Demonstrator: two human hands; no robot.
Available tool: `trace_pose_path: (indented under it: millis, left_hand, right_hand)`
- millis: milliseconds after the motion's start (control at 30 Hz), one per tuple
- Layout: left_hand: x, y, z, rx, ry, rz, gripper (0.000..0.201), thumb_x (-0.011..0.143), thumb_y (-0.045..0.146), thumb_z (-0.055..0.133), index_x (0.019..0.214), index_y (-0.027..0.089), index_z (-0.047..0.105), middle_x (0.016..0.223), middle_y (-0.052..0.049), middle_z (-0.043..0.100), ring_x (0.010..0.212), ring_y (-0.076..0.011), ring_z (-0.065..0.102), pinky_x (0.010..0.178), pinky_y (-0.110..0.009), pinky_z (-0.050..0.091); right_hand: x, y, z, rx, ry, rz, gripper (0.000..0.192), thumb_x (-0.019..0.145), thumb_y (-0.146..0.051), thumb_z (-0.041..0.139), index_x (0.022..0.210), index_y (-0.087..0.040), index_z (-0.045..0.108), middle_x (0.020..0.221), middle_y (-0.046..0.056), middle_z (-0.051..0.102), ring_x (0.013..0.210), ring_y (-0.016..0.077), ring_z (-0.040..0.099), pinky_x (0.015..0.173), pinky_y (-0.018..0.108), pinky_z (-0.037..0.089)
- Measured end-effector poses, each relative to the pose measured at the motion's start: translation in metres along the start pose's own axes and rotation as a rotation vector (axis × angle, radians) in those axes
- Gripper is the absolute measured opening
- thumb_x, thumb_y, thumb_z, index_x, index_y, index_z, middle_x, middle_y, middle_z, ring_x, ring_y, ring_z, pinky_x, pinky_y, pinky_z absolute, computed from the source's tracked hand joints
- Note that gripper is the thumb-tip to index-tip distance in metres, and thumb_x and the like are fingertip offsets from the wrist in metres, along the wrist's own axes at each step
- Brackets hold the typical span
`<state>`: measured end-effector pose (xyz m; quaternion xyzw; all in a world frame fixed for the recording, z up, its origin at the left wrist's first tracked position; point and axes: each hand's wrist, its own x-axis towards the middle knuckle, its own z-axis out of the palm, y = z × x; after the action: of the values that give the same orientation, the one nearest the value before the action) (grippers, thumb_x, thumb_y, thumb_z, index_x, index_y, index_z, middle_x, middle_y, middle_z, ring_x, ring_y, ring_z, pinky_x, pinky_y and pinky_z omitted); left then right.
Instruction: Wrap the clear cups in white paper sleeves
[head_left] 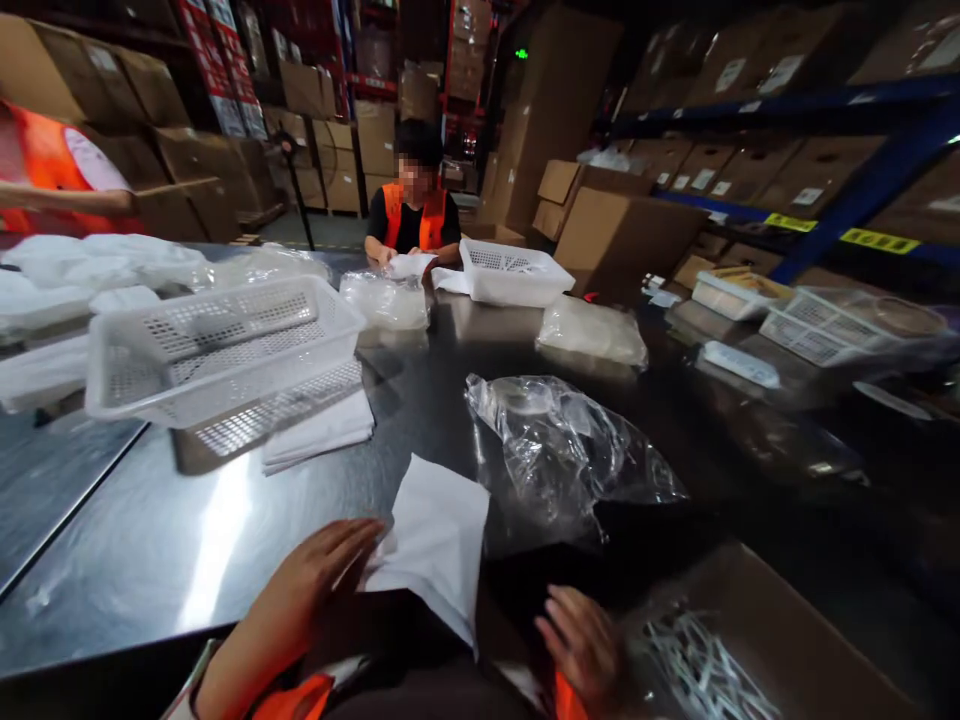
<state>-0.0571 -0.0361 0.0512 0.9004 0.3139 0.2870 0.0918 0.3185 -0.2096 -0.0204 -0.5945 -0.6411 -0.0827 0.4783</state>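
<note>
The left hand lay open, fingers flat on the near corner of a white folded sheet at the bench edge. The right hand hovered open and empty, just beside a cardboard box of small white pieces. By the look of it, the sheet was being pinned down for folding or bagging; a pinch at its free edge seemed called for. Beyond lay a crumpled clear bag, then a white basket.
</note>
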Motion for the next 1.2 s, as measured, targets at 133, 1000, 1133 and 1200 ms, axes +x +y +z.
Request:
trace_pose_path:
  millis: [133,1000,1133,1200]
  left_hand:
    - [0.010,0.011,-0.020,0.011,-0.134,0.153,0.050,0.091,0.033,0.064,0.140,0.028,0.058,0.132,-0.006,0.071,0.121,-0.0224,0.067,0.111,-0.036,0.049]
    - [-0.060,0.041,0.049,0.446,0.381,0.091,0.045,0.102,0.017,0.045,0.145,0.027,0.056,0.113,-0.001,0.079,0.119,-0.0163,0.062,0.089,-0.028,0.041]
    - [-0.061,0.045,0.047,0.425,0.362,0.065,0.048,0.103,0.016,0.044,0.149,0.027,0.051,0.113,-0.001,0.080,0.103,-0.0166,0.066,0.081,-0.029,0.041]
    - [-0.057,0.052,0.043,0.403,0.353,0.029,0.050,0.104,0.016,0.043,0.153,0.027,0.045,0.112,0.000,0.080,0.099,-0.0166,0.067,0.079,-0.030,0.040]
  right_hand:
    - [0.042,-0.037,0.067,0.015,-0.153,-0.432,0.057,0.088,-0.010,0.061,0.140,-0.031,0.050,0.137,0.011,0.064,0.138,0.0325,0.051,0.103,0.057,0.055]
    - [0.130,-0.021,0.152,-0.077,-0.358,-0.638,0.058,0.097,-0.008,0.047,0.151,-0.026,0.041,0.160,0.012,0.040,0.150,0.0273,0.034,0.117,0.057,0.040]
    - [0.115,-0.026,0.146,0.021,-0.483,-0.794,0.060,0.092,-0.026,0.061,0.149,-0.023,0.045,0.163,0.013,0.035,0.154,0.0348,0.019,0.119,0.068,0.026]
    - [0.114,-0.029,0.150,-0.029,-0.525,-0.855,0.058,0.092,-0.022,0.058,0.149,-0.020,0.046,0.159,0.014,0.042,0.155,0.0346,0.017,0.120,0.070,0.021]
